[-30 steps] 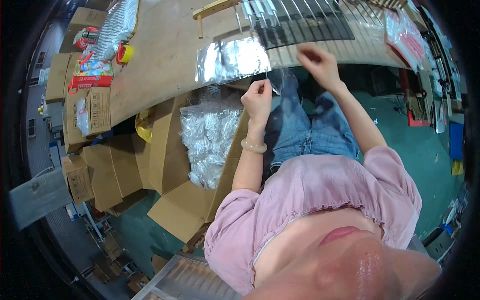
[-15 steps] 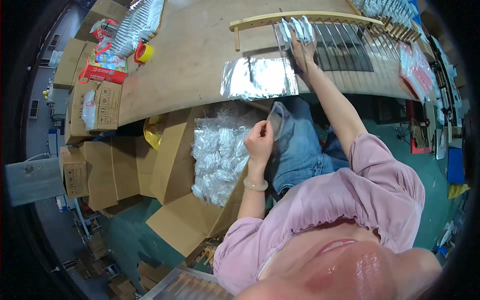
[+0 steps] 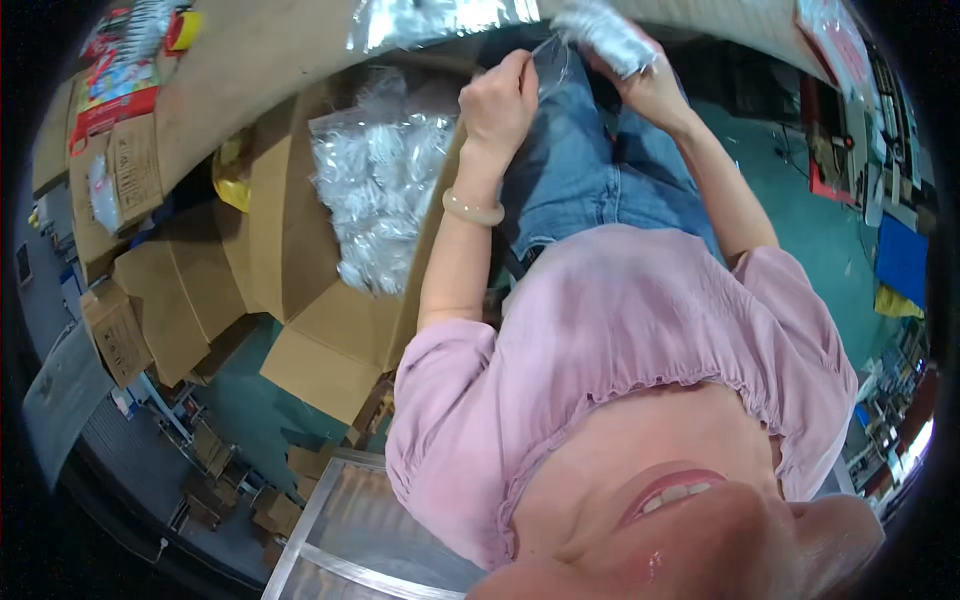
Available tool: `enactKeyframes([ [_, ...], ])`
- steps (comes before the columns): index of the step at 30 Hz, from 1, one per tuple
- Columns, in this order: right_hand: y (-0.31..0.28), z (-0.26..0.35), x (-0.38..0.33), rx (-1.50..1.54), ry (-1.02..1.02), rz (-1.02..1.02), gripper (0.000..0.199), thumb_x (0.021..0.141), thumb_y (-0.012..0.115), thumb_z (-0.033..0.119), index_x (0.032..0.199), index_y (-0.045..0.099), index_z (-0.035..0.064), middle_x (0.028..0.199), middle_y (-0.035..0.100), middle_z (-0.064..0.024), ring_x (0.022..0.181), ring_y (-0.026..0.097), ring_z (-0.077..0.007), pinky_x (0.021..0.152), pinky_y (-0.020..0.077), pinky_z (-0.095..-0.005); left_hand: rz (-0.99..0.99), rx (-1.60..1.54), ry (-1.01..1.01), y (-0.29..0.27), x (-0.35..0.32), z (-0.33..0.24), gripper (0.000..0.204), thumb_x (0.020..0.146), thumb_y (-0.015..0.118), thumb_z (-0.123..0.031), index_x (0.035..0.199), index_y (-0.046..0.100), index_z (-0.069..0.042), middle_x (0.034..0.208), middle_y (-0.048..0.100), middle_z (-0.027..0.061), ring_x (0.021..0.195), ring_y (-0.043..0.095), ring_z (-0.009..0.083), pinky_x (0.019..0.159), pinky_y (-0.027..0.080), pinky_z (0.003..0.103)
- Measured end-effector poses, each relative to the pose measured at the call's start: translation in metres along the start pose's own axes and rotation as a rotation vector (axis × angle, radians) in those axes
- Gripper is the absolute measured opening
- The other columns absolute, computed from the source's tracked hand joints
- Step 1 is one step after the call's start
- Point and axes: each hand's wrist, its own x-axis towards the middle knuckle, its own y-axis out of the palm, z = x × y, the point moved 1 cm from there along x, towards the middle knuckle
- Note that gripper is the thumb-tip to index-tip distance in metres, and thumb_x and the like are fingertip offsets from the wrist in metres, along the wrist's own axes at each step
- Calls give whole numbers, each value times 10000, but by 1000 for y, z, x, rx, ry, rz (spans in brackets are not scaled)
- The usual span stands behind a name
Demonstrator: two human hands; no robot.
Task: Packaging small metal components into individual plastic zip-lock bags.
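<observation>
My left hand (image 3: 498, 100) pinches the edge of a small clear bag (image 3: 552, 68), held over my lap just below the table (image 3: 250, 70) edge. My right hand (image 3: 650, 85) grips a silvery packet (image 3: 605, 35) just beside and right of the bag. The packet's long axis slants toward the bag mouth. The right hand is nearer the packet

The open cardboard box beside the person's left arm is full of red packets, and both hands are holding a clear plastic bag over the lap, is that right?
Not quite. The head view shows the open cardboard box full of clear plastic packets with whitish contents, not red ones. The rest holds: the left hand and right hand hold a clear plastic bag over the lap.
</observation>
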Motion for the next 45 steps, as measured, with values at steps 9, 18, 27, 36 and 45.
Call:
enactKeyframes([
  [9, -49, -33, 7, -575, 133, 747, 338, 848, 611, 19, 1181, 575, 66, 947, 661, -78, 890, 632, -197, 804, 496, -299, -85, -240, -114, 43, -8, -44, 104, 850, 574, -131, 859, 653, -64, 679, 632, 166, 637, 631, 350, 562, 506, 404],
  [18, -62, -7, 20, 24, -223, 643, 448, 760, 617, 191, 1198, 571, 112, 956, 687, -129, 808, 663, -287, 731, 535, -395, -82, -214, -162, 49, 0, -49, 123, 842, 568, -133, 850, 660, -52, 690, 635, 180, 626, 628, 367, 563, 506, 412],
  [27, -74, 21, 38, -178, 110, 828, 516, 741, 654, 168, 1246, 558, 123, 877, 675, -91, 678, 634, -173, 573, 526, -306, -59, -240, -160, 59, 5, -58, 127, 834, 568, -125, 836, 659, -38, 696, 637, 185, 631, 630, 369, 561, 507, 403],
  [36, -74, 8, 51, -584, 395, 962, 407, 748, 634, 216, 1133, 623, 83, 867, 684, -144, 747, 658, -276, 655, 526, -369, -16, -246, -145, 60, 9, -68, 124, 835, 564, -113, 842, 659, -33, 695, 636, 181, 634, 633, 362, 563, 506, 400],
  [45, -72, -7, 48, -609, 96, 885, 281, 729, 604, 181, 972, 672, 58, 855, 674, -183, 785, 646, -354, 705, 508, -441, 1, -294, -123, 58, 9, -57, 100, 832, 584, -99, 851, 660, -36, 683, 634, 173, 623, 635, 347, 554, 505, 381],
])
